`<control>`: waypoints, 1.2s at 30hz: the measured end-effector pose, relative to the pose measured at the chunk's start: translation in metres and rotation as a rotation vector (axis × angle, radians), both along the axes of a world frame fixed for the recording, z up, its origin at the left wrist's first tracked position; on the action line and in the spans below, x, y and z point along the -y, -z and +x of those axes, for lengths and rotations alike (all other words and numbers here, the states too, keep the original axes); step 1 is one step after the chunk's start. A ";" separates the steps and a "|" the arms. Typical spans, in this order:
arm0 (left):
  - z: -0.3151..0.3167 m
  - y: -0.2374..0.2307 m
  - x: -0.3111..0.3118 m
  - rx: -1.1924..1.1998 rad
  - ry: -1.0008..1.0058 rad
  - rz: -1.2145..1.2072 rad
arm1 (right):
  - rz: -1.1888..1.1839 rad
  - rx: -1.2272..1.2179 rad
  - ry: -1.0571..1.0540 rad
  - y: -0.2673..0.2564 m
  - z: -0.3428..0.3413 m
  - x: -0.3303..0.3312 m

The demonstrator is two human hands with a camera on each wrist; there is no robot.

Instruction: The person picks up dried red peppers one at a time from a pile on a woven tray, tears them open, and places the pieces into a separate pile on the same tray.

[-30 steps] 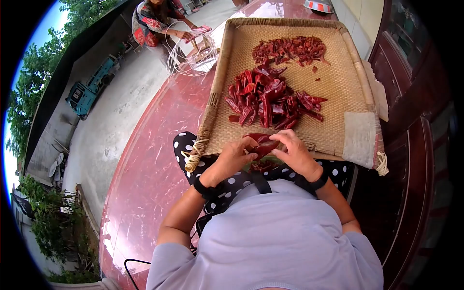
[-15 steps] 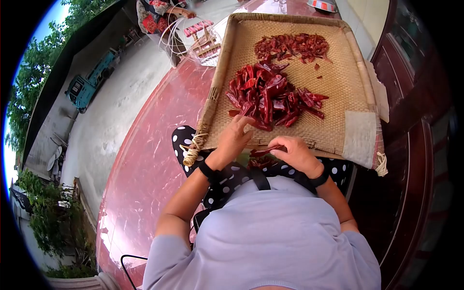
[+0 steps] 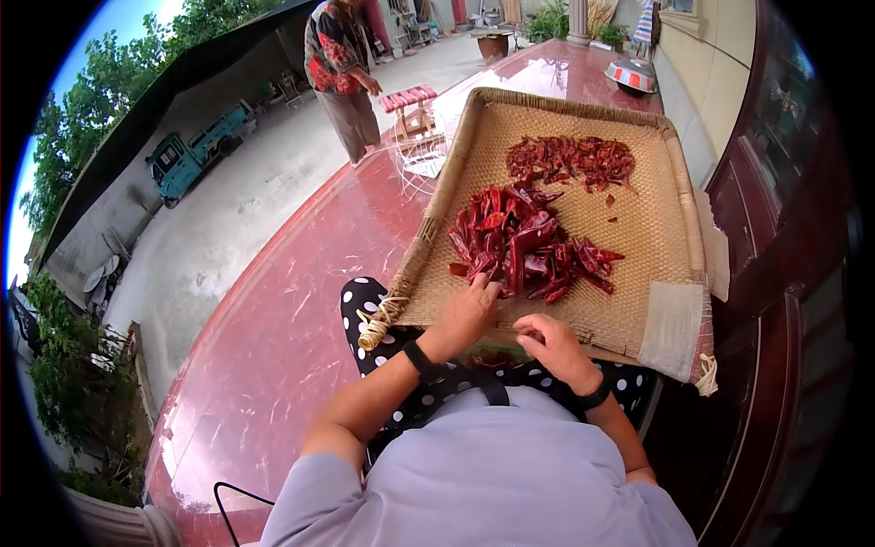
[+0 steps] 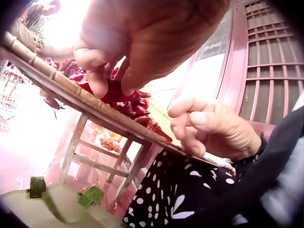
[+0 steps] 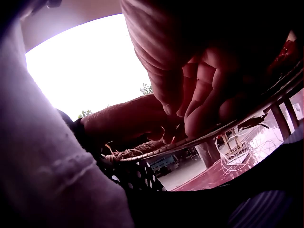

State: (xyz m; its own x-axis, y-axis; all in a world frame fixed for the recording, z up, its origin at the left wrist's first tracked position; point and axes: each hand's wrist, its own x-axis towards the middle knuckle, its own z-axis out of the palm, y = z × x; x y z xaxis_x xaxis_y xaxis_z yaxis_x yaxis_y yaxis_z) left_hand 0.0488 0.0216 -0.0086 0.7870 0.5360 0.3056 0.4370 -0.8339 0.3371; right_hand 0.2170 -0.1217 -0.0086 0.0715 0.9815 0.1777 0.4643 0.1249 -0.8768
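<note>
On the woven tray point(image 3: 638, 237), large dried red chilies point(image 3: 519, 242) lie in a heap. The left hand point(image 3: 468, 314) is at the heap's near edge; in the left wrist view its thumb and fingers point(image 4: 97, 85) pinch a dark red chili point(image 4: 113, 91). Beside it, over the tray's near rim, the right hand point(image 3: 561, 351) has loosely curled fingers with nothing seen in them. The right wrist view shows the right hand point(image 5: 204, 80) dark and close. Small red chili pieces point(image 3: 570, 159) form a pile at the tray's far side.
Below the near rim, more red pieces point(image 3: 492, 358) lie between the polka-dot trouser legs point(image 3: 365, 301). A person point(image 3: 339, 82) stands beyond the tray near a striped stool point(image 3: 410, 98) and white loops of strand point(image 3: 412, 173). A wooden door point(image 3: 775, 210) is at the right.
The left hand has gone from beside the right hand to the heap. The chili that the right hand held is no longer seen in it. The head view has tilted up; the far person stands more upright.
</note>
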 end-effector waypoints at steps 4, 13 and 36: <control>0.003 -0.034 0.023 0.338 0.047 -0.615 | 0.120 -0.052 0.191 -0.005 -0.008 -0.003; 0.009 -0.021 0.031 0.492 0.131 -0.895 | 0.079 -0.326 0.103 0.003 -0.005 -0.006; -0.011 0.039 -0.040 0.938 0.060 -1.584 | 0.134 0.438 0.128 -0.031 -0.004 -0.034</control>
